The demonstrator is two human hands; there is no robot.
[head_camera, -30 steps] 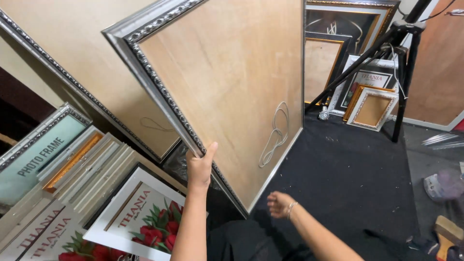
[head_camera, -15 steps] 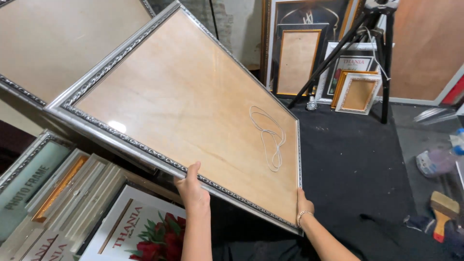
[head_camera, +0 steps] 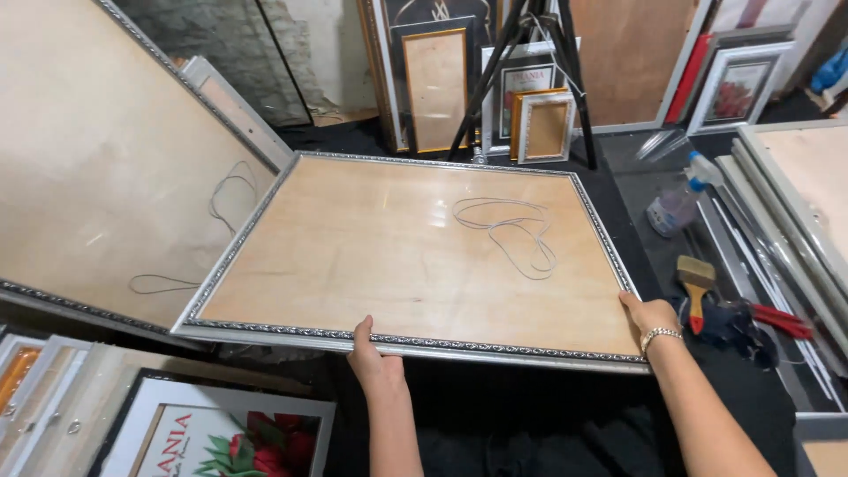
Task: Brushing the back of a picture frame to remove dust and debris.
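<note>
- head view: a large silver picture frame (head_camera: 411, 252) with a plain brown backing is held nearly flat, its glazed face up, above a dark floor (head_camera: 530, 424).
- the left hand (head_camera: 375, 362) grips the near edge of the frame left of its middle, thumb on top of the ornate moulding, fingers curled under and out of sight.
- the right hand (head_camera: 652, 314) clamps the near right corner of the frame, thumb side on the moulding; a metal bracelet (head_camera: 660, 335) sits on that wrist.
- a loop of thin cord (head_camera: 508, 231) shows on the backing, toward the right half of the frame.
- to the left, a second large frame (head_camera: 97, 185) leans tilted, with its own cord loop; its lower edge lies just beside the held frame's left corner.
- below left, several frames lie stacked, one white frame with a red flower print (head_camera: 238, 437) near the left forearm.
- on the floor to the right lie a brush with a yellow handle (head_camera: 696, 283), a plastic spray bottle (head_camera: 678, 201) and a red-handled tool (head_camera: 777, 320); all are apart from the frame, the brush just beside the right hand.
- behind the frame stand black tripod legs (head_camera: 530, 71) and small gold and white frames (head_camera: 543, 126) against the wall.
- at far right more large frames (head_camera: 795, 194) lie stacked.
</note>
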